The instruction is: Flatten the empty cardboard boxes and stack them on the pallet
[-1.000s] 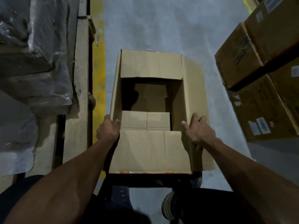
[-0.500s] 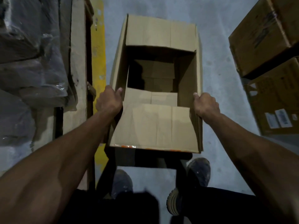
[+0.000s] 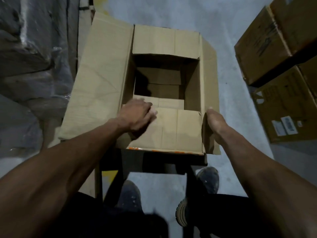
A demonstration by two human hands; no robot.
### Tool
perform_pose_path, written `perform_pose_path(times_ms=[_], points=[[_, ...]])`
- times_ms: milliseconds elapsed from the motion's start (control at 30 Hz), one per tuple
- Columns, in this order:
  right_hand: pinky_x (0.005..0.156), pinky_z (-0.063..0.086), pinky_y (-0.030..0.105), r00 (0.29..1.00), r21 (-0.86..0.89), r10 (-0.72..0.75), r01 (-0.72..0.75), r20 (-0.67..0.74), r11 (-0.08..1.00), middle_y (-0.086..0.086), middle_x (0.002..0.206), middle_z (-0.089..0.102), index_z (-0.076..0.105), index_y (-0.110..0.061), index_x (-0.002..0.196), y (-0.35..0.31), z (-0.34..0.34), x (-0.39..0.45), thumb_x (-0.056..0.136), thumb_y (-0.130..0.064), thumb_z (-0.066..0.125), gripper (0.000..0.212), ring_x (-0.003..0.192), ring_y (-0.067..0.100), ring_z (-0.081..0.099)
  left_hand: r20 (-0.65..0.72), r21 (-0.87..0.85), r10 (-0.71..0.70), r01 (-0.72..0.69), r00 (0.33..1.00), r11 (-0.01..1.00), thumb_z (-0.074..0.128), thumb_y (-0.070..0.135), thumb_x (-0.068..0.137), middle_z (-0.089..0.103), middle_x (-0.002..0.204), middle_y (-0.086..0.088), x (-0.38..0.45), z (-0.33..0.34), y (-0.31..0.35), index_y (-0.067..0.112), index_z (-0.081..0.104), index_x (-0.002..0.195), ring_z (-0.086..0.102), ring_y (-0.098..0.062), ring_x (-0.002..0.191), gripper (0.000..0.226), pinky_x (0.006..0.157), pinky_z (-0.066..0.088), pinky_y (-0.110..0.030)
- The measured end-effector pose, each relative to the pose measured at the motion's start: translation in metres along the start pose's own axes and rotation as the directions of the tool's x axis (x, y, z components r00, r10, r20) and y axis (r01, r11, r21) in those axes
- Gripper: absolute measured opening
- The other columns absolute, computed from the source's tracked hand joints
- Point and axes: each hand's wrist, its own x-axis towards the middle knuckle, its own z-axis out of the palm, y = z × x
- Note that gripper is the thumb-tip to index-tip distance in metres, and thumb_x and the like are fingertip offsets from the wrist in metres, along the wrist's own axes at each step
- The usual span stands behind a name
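The open cardboard box (image 3: 164, 86), rectangular, of plain brown corrugated board with creased flaps, stands on the grey concrete floor (image 3: 171, 12). The left hand (image 3: 137, 115) rests flat on the near flap, its grip wide with fingers extended. The right hand (image 3: 214, 121) lies against the right side flap; its grip cannot be told. Beyond the right grip stand sealed labelled cartons (image 3: 283, 109); beyond the left grip lies crinkled plastic wrap (image 3: 25, 57).
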Motion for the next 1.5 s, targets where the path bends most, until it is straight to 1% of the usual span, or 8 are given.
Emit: perform_pose_path(times_ms=[200,300,433,567,700,867,1067,1500], points=[[0.062,0.055,0.036,0.968,0.247,0.184,-0.223,0.170,0.943,0.008,0.080,0.068,0.064,-0.010,0.092,0.029,-0.010,-0.047,0.103,-0.034,0.049,0.030,0.074,0.026,0.064,0.034,-0.088,0.027,-0.024,0.999,0.996,0.061,0.057,0.089,0.064,0.106,-0.001,-0.008,-0.045,0.023,0.019,0.057,0.112,0.060,-0.018,0.091,0.045,0.080,0.054,-0.040],[0.058,0.054,0.032,0.970,0.233,0.163,-0.203,0.180,0.951,0.003,0.060,0.062,0.061,-0.008,0.082,0.033,-0.017,-0.056,0.099,-0.015,0.049,0.022,0.066,0.022,0.059,0.080,-0.066,0.116,-0.111,0.990,0.992,0.049,0.063,0.093,0.065,0.091,-0.002,-0.031,-0.079,0.032,0.019,0.060,0.099,0.061,-0.018,0.080,0.045,0.073,0.054,-0.036],[0.067,0.057,0.034,0.970,0.222,0.098,-0.149,0.223,0.964,0.012,0.098,0.066,0.064,-0.009,0.108,0.036,-0.018,-0.056,0.100,-0.019,0.056,0.016,0.086,0.026,0.063,0.250,-0.306,0.122,-0.041,0.961,0.951,0.021,0.065,0.094,0.058,0.068,0.000,-0.069,-0.108,0.054,0.018,0.055,0.066,0.054,-0.014,0.061,0.065,0.065,0.046,-0.032],[0.075,0.055,0.039,0.982,0.078,0.064,-0.078,0.175,0.994,0.015,0.126,0.060,0.053,-0.008,0.135,0.044,-0.015,-0.048,0.092,-0.027,0.071,0.050,0.108,0.033,0.060,0.552,-0.236,0.133,0.000,0.823,0.972,0.044,0.053,0.101,0.072,0.099,-0.004,-0.079,-0.092,0.063,0.012,0.072,0.102,0.066,-0.017,0.088,0.050,0.085,0.055,-0.035],[0.083,0.056,0.045,0.989,-0.052,0.034,-0.027,0.143,0.998,0.014,0.124,0.058,0.052,-0.006,0.123,0.043,-0.007,-0.048,0.093,-0.022,0.070,0.038,0.110,0.033,0.057,0.662,-0.173,0.116,0.001,0.741,0.985,0.051,0.061,0.095,0.065,0.109,-0.005,-0.081,-0.050,0.069,0.010,0.063,0.109,0.060,-0.022,0.097,0.054,0.087,0.050,-0.037],[0.096,0.050,0.043,0.995,-0.392,-0.050,0.081,0.089,0.916,0.019,0.136,0.053,0.039,-0.006,0.143,0.045,0.004,-0.046,0.096,-0.025,0.066,0.057,0.122,0.037,0.054,0.592,-0.045,-0.036,0.077,0.805,0.996,0.071,0.062,0.080,0.063,0.100,-0.002,-0.078,0.011,0.082,0.018,0.054,0.100,0.057,-0.021,0.086,0.052,0.068,0.043,-0.033],[0.099,0.052,0.048,0.996,-0.468,-0.060,0.085,0.068,0.880,0.018,0.136,0.052,0.035,-0.012,0.146,0.051,0.018,-0.038,0.098,-0.012,0.054,0.051,0.119,0.038,0.055,0.370,0.010,-0.113,0.118,0.922,0.993,0.062,0.042,0.095,0.065,0.108,-0.005,-0.081,0.037,0.092,0.018,0.057,0.112,0.060,-0.023,0.095,0.030,0.081,0.048,-0.035],[0.097,0.048,0.039,1.000,-0.592,0.025,-0.013,0.013,0.806,0.017,0.135,0.055,0.044,-0.008,0.138,0.113,0.029,-0.110,0.098,-0.013,0.052,0.041,0.121,0.035,0.055,0.425,0.111,-0.052,0.005,0.904,0.994,0.053,0.021,0.099,0.066,0.115,-0.008,-0.174,0.059,0.122,0.019,0.060,0.117,0.063,-0.027,0.104,0.019,0.076,0.040,-0.032]])
